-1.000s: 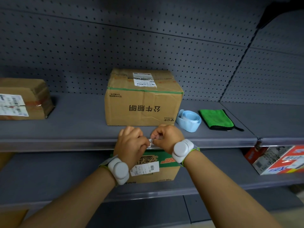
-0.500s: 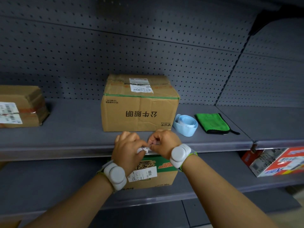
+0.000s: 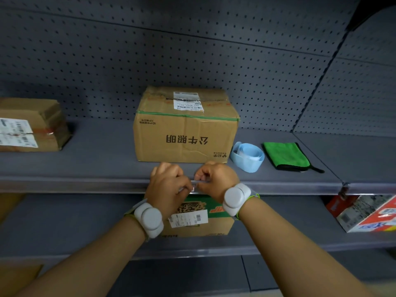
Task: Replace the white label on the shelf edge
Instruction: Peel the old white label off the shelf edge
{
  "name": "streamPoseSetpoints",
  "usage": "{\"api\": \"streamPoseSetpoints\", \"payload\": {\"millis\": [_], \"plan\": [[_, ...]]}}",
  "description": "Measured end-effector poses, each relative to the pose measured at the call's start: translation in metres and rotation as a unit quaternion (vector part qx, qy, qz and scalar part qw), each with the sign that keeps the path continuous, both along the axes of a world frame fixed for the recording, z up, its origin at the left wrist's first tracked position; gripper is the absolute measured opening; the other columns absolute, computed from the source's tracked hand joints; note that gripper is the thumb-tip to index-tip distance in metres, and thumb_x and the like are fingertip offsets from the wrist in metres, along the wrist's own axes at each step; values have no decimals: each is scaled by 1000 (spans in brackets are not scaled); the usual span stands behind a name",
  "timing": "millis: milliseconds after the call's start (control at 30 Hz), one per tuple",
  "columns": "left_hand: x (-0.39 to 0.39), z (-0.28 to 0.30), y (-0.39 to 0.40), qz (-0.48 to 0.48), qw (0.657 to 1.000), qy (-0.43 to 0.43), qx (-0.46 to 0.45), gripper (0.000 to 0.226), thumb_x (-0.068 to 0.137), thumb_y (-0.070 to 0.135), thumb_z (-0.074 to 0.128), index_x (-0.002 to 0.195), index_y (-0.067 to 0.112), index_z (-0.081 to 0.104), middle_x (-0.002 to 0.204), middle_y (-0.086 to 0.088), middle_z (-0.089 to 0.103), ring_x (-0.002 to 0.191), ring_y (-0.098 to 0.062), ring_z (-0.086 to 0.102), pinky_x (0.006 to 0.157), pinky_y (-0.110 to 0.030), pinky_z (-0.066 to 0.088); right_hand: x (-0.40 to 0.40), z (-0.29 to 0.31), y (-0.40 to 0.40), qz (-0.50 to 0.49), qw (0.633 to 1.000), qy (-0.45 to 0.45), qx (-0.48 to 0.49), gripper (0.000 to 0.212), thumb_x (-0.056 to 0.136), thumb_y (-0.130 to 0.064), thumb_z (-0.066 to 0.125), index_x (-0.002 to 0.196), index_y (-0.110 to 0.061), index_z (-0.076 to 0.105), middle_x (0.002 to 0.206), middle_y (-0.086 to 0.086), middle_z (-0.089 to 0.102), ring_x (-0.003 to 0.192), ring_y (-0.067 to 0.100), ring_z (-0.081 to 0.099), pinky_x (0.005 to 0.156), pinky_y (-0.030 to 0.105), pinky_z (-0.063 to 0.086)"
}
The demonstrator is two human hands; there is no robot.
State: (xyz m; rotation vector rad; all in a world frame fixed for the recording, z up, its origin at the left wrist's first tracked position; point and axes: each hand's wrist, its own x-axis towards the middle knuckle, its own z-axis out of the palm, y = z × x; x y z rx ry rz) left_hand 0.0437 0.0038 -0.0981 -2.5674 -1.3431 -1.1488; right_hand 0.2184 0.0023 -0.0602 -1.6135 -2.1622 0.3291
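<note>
Not much has changed in the last second: my view has drifted a little, and both hands have stayed bunched at the same spot on the shelf edge, right in front of the big cardboard box. So I reckon I'm still mid-fiddle with the label and nothing's been swapped yet.

Left to right: my left hand is curled into a loose fist with the fingertips pinching at the edge strip. Between the two hands there's a tiny sliver of white, which I take to be the white label, sitting in the strip. My right hand is curled the same way and pinching from the other side.

Past that, a roll of pale blue labels and a green cloth sit on the shelf, untouched.

What I can't tell: whether the label is coming out or going in, and how much of it is gripped. My knuckles cover nearly all of it.
</note>
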Motion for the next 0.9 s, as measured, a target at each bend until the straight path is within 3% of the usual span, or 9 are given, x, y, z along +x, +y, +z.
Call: {"api": "streamPoseSetpoints", "payload": {"millis": [167, 267, 400, 600, 700, 900], "plan": [[0, 1, -5, 11, 1000, 1, -23, 3, 70, 27, 66, 70, 28, 69, 80, 5, 53, 90, -19, 42, 75, -31, 27, 0, 1, -2, 7, 1000, 0, 8, 13, 73, -15, 69, 84, -21, 70, 87, -3, 63, 73, 12, 54, 67, 30, 49], [1, 0, -12, 19, 999, -30, -41, 11, 68, 23, 69, 77, 29, 70, 82, 8, 53, 91, -17, 41, 76, -28, 24, 1, 1, -3, 6, 1000, 2, 9, 12, 75, -14, 68, 82, -23, 70, 87, -3, 62, 74, 13, 56, 66, 28, 48], [-1, 7, -21, 41, 995, -65, -67, 21, 69, 16, 74, 87, 23, 65, 89, 9, 58, 94, -15, 44, 78, -29, 33, 1, 3, -3, 6, 1000, -5, 3, 12, 75, -15, 67, 82, -24, 70, 87, -4, 61, 76, 15, 57, 68, 30, 50], [-2, 14, -16, 60, 997, 24, -51, 19, 69, 11, 74, 84, 21, 68, 87, 4, 57, 93, -17, 37, 80, -36, 42, 1, 2, -4, 0, 1000, -2, -5, 10, 74, -19, 67, 83, -24, 69, 87, -6, 61, 76, 13, 56, 69, 28, 49], [1, 11, -15, 71, 997, 17, -40, 17, 69, 12, 76, 81, 21, 68, 84, 2, 56, 92, -17, 35, 78, -33, 38, 0, -1, -4, -9, 1000, 8, 12, 1, 75, -26, 68, 77, -26, 67, 85, -7, 61, 75, 14, 57, 67, 29, 49], [5, 5, -14, 72, 997, -23, -22, 15, 64, 8, 79, 67, 19, 68, 74, 2, 55, 87, -16, 36, 72, -30, 35, -6, -3, -3, -37, 999, -6, 19, 5, 76, -25, 65, 72, -23, 65, 86, -5, 64, 75, 20, 61, 66, 34, 53]]}}
